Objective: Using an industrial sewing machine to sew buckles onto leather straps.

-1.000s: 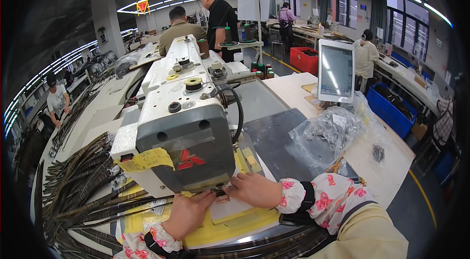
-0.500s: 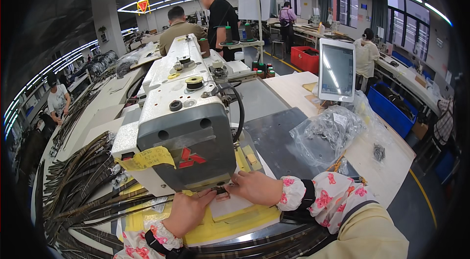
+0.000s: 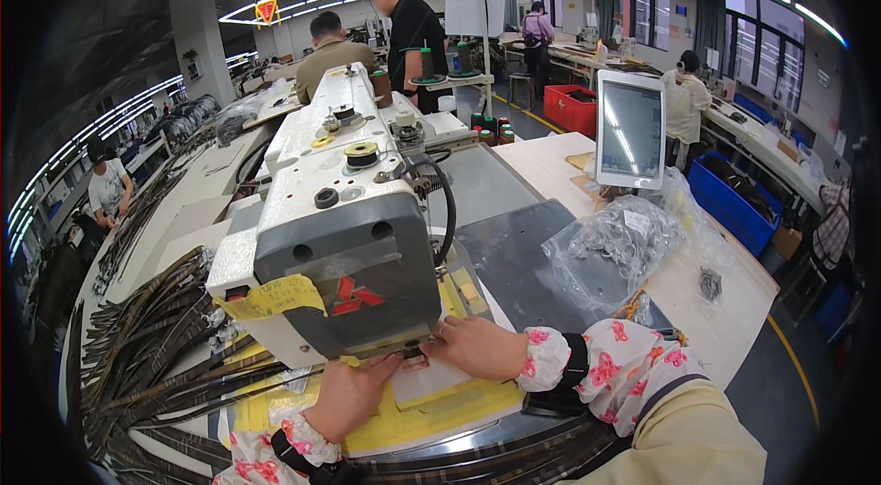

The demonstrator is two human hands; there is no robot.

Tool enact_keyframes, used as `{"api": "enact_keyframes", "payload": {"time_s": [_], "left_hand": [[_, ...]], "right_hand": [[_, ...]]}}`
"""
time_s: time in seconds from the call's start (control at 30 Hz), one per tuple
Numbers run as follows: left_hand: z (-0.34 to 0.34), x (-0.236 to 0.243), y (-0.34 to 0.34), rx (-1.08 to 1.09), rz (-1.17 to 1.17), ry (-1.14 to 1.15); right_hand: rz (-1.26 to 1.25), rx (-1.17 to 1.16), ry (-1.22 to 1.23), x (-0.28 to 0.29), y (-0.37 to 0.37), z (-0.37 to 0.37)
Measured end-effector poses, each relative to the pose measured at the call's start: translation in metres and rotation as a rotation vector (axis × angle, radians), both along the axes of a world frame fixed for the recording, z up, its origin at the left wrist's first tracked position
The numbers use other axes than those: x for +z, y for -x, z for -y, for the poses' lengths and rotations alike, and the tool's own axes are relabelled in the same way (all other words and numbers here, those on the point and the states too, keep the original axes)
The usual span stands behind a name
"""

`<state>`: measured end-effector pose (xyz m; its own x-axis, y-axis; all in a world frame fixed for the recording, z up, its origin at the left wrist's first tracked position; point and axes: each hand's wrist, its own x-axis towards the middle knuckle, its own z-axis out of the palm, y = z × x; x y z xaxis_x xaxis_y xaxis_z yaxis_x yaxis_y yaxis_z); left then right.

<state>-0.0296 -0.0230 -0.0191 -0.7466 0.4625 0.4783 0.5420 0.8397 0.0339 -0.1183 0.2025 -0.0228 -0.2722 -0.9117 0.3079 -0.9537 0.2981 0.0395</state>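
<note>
An industrial sewing machine [image 3: 344, 288] with a grey front and white body stands before me. Beneath its front end, my left hand [image 3: 349, 396] and my right hand [image 3: 473, 347] come together from either side. Their fingers are closed on a small dark piece [image 3: 415, 357], seemingly a strap end, and partly cover it. Yellow tape and a pale plate [image 3: 431, 382] lie under the hands. Dark plaid straps [image 3: 138, 338] spread in a long heap on the left, some running toward my left hand. More straps [image 3: 496, 457] lie along the near edge.
A clear plastic bag [image 3: 610, 251] of small metal parts and a white tablet [image 3: 630, 129] stand right of the machine. Loose metal pieces [image 3: 709, 283] lie nearby. Thread spools [image 3: 427, 65] sit on a stand behind. Several people work at other tables; a blue crate [image 3: 734, 200] is on the floor.
My hands stay at the machine's front with almost the same grip. The whole view has shifted very slightly; little else differs.
</note>
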Motion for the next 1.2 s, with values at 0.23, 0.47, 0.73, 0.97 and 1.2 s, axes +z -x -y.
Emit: {"api": "enact_keyframes", "payload": {"time_s": [0.23, 0.47, 0.73, 0.97, 1.2], "left_hand": [[-0.0005, 0.0028, -0.0002, 0.003, 0.024, -0.005], [-0.0014, 0.0003, -0.0024, 0.026, 0.038, 0.014], [-0.0012, -0.0013, -0.0026, 0.005, 0.008, 0.012], [-0.0008, -0.0007, -0.0031, 0.006, 0.040, -0.008], [-0.0029, 0.0013, -0.0038, 0.014, -0.010, 0.051]], "right_hand": [[0.015, 0.002, -0.002, 0.0002, 0.0007, -0.0003], [0.038, -0.006, -0.038, 0.0040, -0.0034, -0.0004], [0.041, -0.004, -0.046, 0.0059, -0.0057, -0.0005], [0.022, 0.004, -0.033, 0.0072, -0.0061, -0.0008], [0.019, 0.017, -0.011, 0.0056, -0.0053, -0.0009]]}}
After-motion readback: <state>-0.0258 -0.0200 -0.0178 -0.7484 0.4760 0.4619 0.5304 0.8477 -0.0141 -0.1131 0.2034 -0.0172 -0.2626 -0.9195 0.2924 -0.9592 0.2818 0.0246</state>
